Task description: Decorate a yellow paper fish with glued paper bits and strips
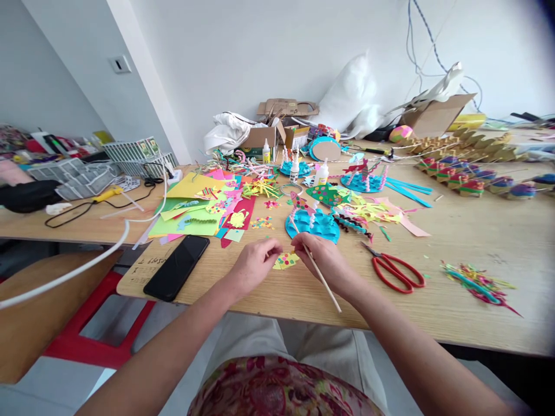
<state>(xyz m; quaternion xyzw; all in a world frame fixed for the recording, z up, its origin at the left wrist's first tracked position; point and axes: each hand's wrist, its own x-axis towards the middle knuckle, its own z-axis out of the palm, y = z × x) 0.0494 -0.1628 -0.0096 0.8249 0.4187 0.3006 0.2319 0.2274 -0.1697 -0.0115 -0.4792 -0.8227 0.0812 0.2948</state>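
In the head view my right hand (323, 260) is closed around a thin wooden stick (323, 281), which slants from the blue base toward the table's front edge. My left hand (255, 261) has its fingertips pinched together; whatever is between them is too small to make out. Between the hands a yellow paper cutout with coloured dots (285, 261) lies on the table, partly covered by fingers. Just beyond stands a blue wavy base (318, 226) with a pink dotted paper fish (300, 202) and pale twisted stems on it. Small coloured dots (262, 222) are scattered nearby.
Red-handled scissors (398, 271) lie to the right, with a pile of coloured strips (479, 283) beyond. At the left are a black phone (177, 268) and stacked coloured paper (191, 211). Glue bottles (321, 173) and a green paper fish (328, 195) stand or lie behind.
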